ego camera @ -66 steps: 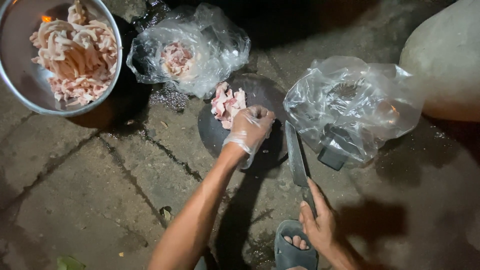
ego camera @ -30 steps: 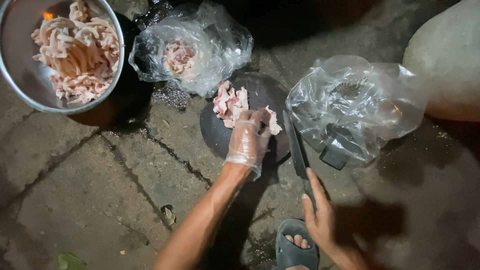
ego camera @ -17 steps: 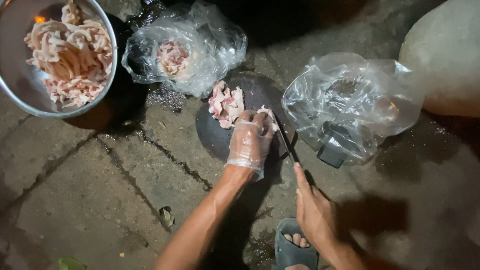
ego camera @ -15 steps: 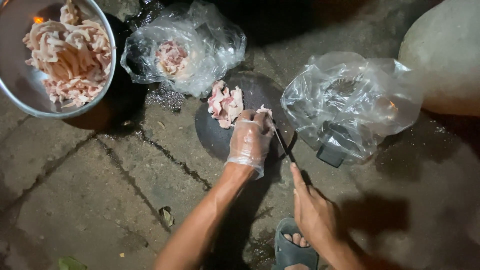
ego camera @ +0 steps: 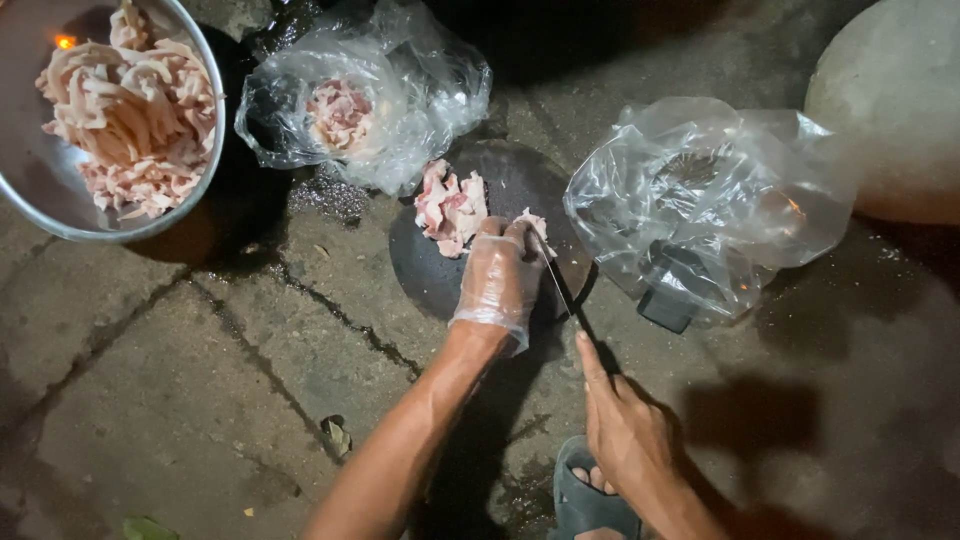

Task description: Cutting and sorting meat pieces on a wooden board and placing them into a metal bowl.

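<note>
A round dark chopping block (ego camera: 520, 180) lies on the concrete ground. On it rests a pile of cut raw meat pieces (ego camera: 450, 205). My left hand (ego camera: 500, 280), in a clear plastic glove, presses down on a piece of raw meat (ego camera: 535, 222) at the block's right side. My right hand (ego camera: 625, 425) grips the handle of a knife (ego camera: 555, 280), whose blade stands edge-down against the meat, right beside my gloved fingers.
A metal bowl (ego camera: 40, 195) of sliced meat sits at top left. A clear plastic bag (ego camera: 400, 110) with meat lies behind the block. Another clear bag (ego camera: 720, 190) covers a dark object at right. A large pale round container (ego camera: 890, 110) is far right. My sandalled foot (ego camera: 590, 495) is below.
The knife has turned from lying flat beside the block to edge-down on the meat. My left hand slid slightly right over the piece, and my right hand moved closer to the block.
</note>
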